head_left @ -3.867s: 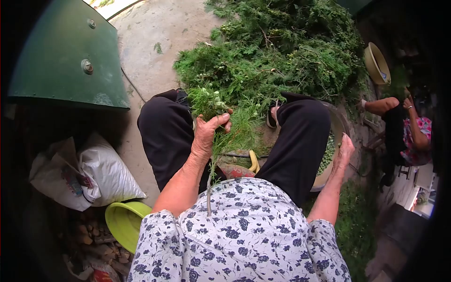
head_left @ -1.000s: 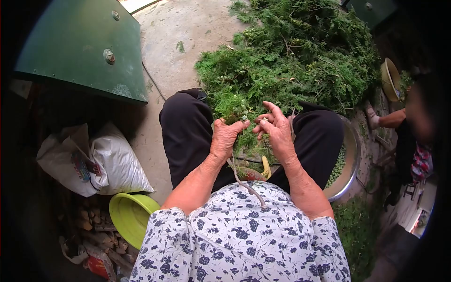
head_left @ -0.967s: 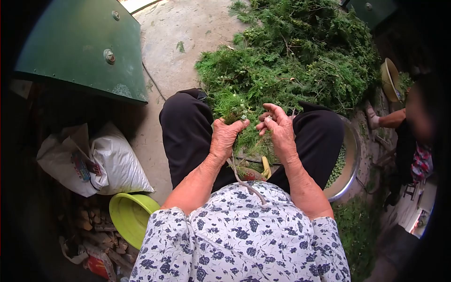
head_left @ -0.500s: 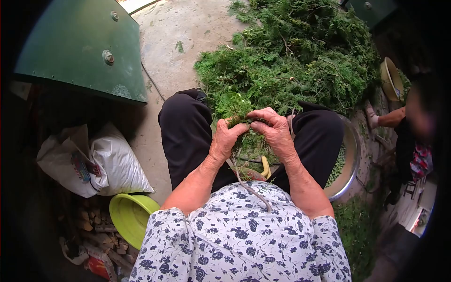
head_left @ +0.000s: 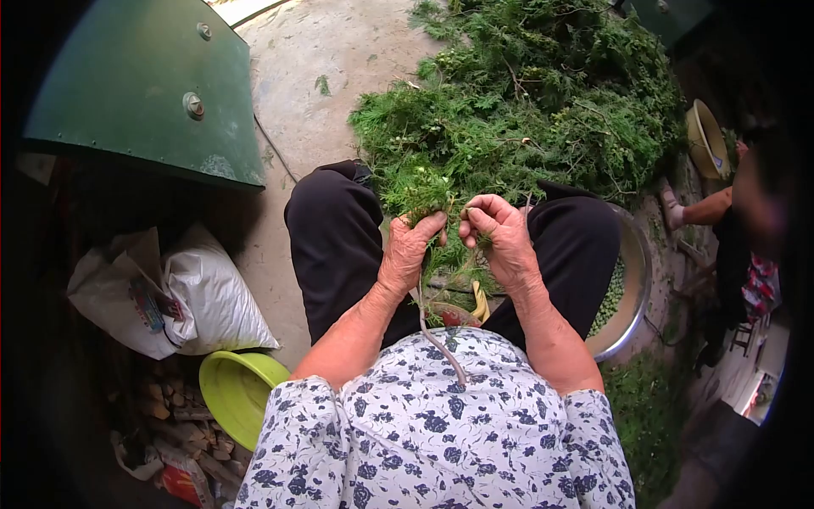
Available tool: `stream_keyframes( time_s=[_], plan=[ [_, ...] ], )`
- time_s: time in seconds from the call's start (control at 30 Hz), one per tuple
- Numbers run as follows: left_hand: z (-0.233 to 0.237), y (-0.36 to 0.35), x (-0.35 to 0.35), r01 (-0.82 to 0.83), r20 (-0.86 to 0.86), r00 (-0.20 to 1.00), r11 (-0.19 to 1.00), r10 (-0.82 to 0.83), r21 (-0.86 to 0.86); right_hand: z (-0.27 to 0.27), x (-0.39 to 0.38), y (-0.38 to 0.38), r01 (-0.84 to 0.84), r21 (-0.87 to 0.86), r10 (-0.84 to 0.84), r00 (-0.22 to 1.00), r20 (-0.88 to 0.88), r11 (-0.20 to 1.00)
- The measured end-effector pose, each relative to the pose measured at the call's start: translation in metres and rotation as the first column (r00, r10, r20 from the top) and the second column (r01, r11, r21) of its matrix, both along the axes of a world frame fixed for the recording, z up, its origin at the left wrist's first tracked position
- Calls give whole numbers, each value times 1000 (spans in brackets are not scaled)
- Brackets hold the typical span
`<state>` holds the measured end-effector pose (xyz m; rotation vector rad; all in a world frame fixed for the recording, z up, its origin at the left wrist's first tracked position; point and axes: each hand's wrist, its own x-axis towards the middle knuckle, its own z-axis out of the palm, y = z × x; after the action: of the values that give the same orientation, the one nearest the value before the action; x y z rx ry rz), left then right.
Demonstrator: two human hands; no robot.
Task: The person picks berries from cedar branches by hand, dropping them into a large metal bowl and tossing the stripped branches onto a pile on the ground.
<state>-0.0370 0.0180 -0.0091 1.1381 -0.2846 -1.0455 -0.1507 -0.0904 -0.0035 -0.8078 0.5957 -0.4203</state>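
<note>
My left hand (head_left: 409,250) is closed around a leafy evergreen branch (head_left: 437,343), whose bare stem runs down over the floral shirt. The branch's green tip (head_left: 421,193) sticks out above the fingers. Just to the right, a little apart, my right hand (head_left: 502,237) has its thumb and fingertips pinched together; what lies between them is too small to make out. Beyond both hands spreads a large heap of evergreen branches (head_left: 543,119). By my right knee stands a wide metal-rimmed basin (head_left: 646,280) holding small green cones or berries, partly hidden by the leg.
At the left are a green metal box (head_left: 144,85), a white sack (head_left: 212,293), a lime-green basin (head_left: 242,390) and split firewood (head_left: 182,428). Another person's leg (head_left: 708,209) shows at the right, near a beige basin (head_left: 704,140). Loose greenery (head_left: 644,416) lies behind the metal-rimmed basin.
My right hand has drawn away to the right from the left hand, leaving a gap between them. The branch's stem end has shifted slightly left.
</note>
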Motion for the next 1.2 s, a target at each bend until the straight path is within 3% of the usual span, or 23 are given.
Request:
stream_keyframes(
  time_s=[0.17,0.27,0.33,0.53,0.6,0.67,0.7,0.77,0.8,0.83,0.87,0.9,0.93,1.0,1.07,1.1,1.13,1.2],
  plan=[
    [12,-3,-1,26,-28,999,999,-27,-28,7,2,0,37,64,-39,999,34,997],
    [14,-1,0,30,-31,999,1000,-31,-8,6,3,-3,48,-4,-48,999,-9,999],
    [11,0,2,100,27,995,995,-101,23,6,2,-5,-20,-128,10,997,-74,992],
    [17,0,1,128,36,991,992,-129,18,7,3,-6,-183,-131,164,976,-146,974],
    [10,0,-1,114,33,993,993,-116,36,7,3,-4,-158,-124,138,979,-153,980],
    [9,-2,-2,101,30,994,993,-103,53,-2,-1,-2,-106,-422,-7,966,-258,901],
    [10,-2,-3,81,63,994,995,-84,53,-6,0,2,-106,-422,-7,966,-258,901],
    [9,-4,-5,61,96,993,997,-66,52,-12,3,9,61,-718,-266,948,-176,693],
    [6,-4,-5,70,47,996,996,-73,49,-11,2,9,60,-719,-265,948,-176,693],
    [4,-4,-5,79,-2,997,996,-79,46,-10,2,9,121,-400,-204,964,-170,908],
    [2,-5,-6,78,-3,997,996,-78,47,-9,2,10,149,-19,-150,979,-140,989],
    [0,-5,-7,75,-11,997,997,-74,35,-6,3,12,173,52,-163,975,-151,984],
    [-1,-5,-7,71,-20,997,997,-71,23,-6,3,12,172,52,-162,975,-152,984],
    [1,-4,-7,38,1,999,998,-39,47,-9,3,14,209,-186,-243,951,-190,960],
    [3,-3,-6,6,24,1000,998,-7,70,-13,2,-3,163,-692,-448,857,-253,703],
    [4,-3,-5,-8,79,997,996,1,89,-10,-2,-9,199,-506,-367,894,-256,839],
    [4,-2,-3,-22,135,991,994,8,106,-3,-2,-9,198,-505,-365,895,-256,840],
    [1,-2,-3,-29,166,986,991,7,131,9,-3,-6,155,-70,-161,983,-91,985]
  ],
)
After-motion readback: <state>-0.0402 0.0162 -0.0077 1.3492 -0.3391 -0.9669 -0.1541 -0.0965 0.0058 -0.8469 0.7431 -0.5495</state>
